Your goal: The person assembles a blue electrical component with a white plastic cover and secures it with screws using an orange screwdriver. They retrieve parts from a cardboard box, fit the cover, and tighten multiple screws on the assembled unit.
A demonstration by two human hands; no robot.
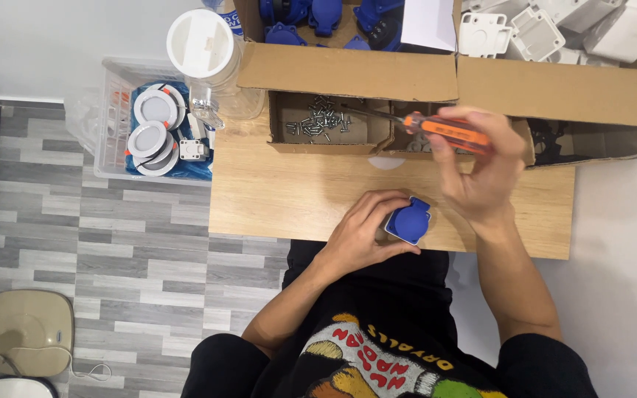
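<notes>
My left hand (363,228) grips a small blue plastic socket part (409,220) with a rounded cap, resting near the front edge of the wooden table (274,195). My right hand (484,166) is raised just above and to the right of it, closed on a screwdriver with an orange handle (444,130). Its thin metal shaft points left over a small open cardboard box of loose screws (320,121).
Big cardboard boxes hold blue parts (318,18) and white plastic parts (547,29) along the table's back. A clear plastic jar with a white lid (204,48) stands at the back left. A clear crate of round white lamps (152,129) sits on the floor, left.
</notes>
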